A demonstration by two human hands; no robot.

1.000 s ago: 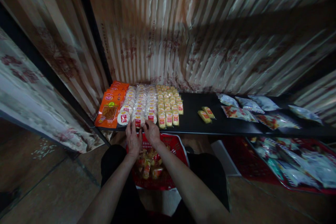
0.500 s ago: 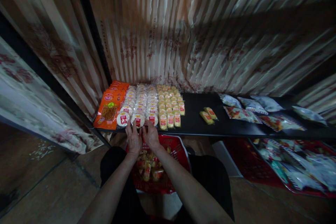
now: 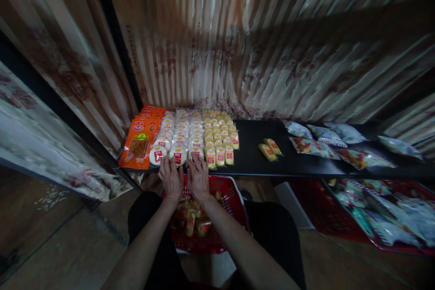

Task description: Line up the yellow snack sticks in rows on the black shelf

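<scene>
My left hand (image 3: pixel 170 180) and my right hand (image 3: pixel 198 176) lie side by side at the front edge of a black shelf (image 3: pixel 251 158). Both sets of fingers are stretched forward and touch the front row of round white snack packs (image 3: pixel 179 154). Neither hand holds a pack. Left of those rows lie orange flat packets (image 3: pixel 138 146). Rows of small yellow packs (image 3: pixel 219 138) stand to the right of my right hand. A red basket (image 3: pixel 226 190) with wrapped snacks sits under my wrists, on my lap.
Two loose yellow packs (image 3: pixel 268 148) lie mid-shelf. Silvery and red bags (image 3: pixel 326 142) cover the shelf's right part. Another red basket of bags (image 3: pixel 384 222) stands on the floor at right. Striped curtains hang behind and at left.
Both hands have flattened and come together over the front row of round white packs. The right hand shifted slightly right toward the third column.
</scene>
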